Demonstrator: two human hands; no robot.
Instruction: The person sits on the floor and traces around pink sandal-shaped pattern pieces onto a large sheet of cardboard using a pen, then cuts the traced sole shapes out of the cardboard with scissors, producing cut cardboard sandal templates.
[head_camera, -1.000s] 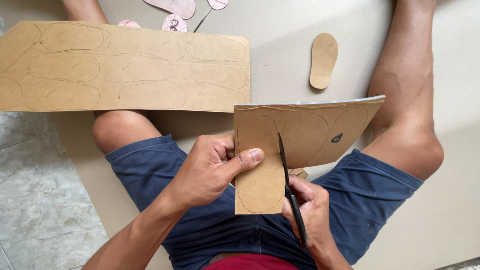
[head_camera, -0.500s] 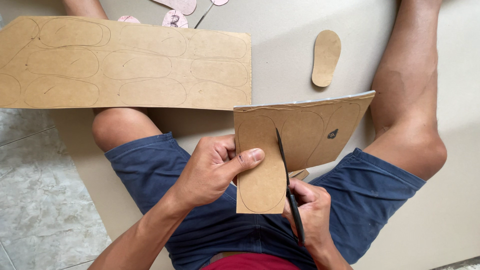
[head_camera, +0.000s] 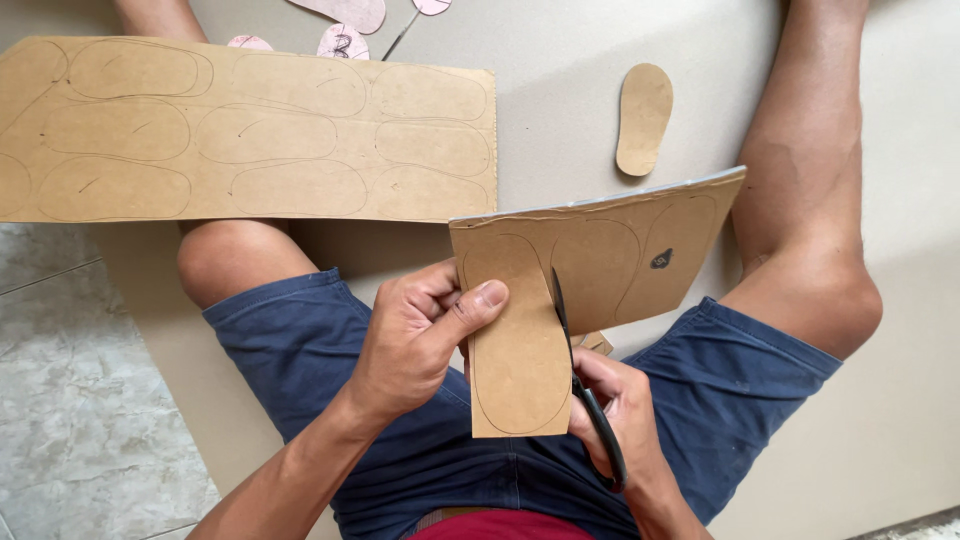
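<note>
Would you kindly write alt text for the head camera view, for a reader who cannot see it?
A seated person's left hand pinches a brown cardboard piece marked with sole outlines, while the right hand cuts into it with black scissors. A larger outlined cardboard sheet lies over the left knee, and a cut-out sole lies on the floor sheet.

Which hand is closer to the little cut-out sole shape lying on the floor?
Right. The right hand, holding the scissors, sits below the cut-out sole. The left hand, pinching the cardboard piece, is farther off, down and left.

Matt brown cardboard piece, black-handled metal scissors, blue cloth shorts
</note>
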